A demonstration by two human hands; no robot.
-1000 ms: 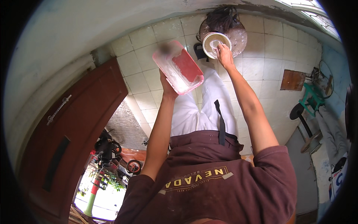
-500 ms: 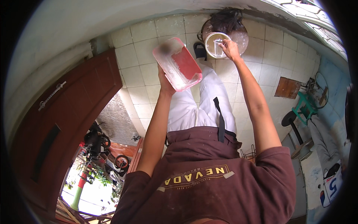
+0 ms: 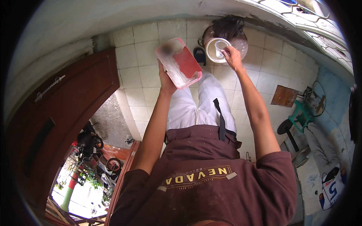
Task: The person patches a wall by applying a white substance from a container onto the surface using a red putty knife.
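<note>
My left hand [image 3: 166,80] is closed around the side of a red rectangular plastic tub [image 3: 188,64], whose inside and rim are smeared with white paste. I hold it up over my legs, tilted, its opening facing me. My right hand [image 3: 233,59] pinches the rim of a clear plastic cup [image 3: 220,46]. The cup is at the mouth of a round white bucket [image 3: 207,52], with pale contents below it. Whether the cup touches those contents I cannot tell.
Beneath the bucket lies a round, stained board or lid [image 3: 242,47], with a dark bristly bundle [image 3: 228,25] behind it. A brown door [image 3: 71,101] stands at the left. On the right are a green stool [image 3: 300,115] and grey trousers [image 3: 320,145]. Pale tiles [image 3: 147,79] cover the floor.
The cup has turned: earlier its long side showed across the bucket, now its round mouth faces up. My left hand keeps its hold on the tub. The whole view has shifted slightly.
</note>
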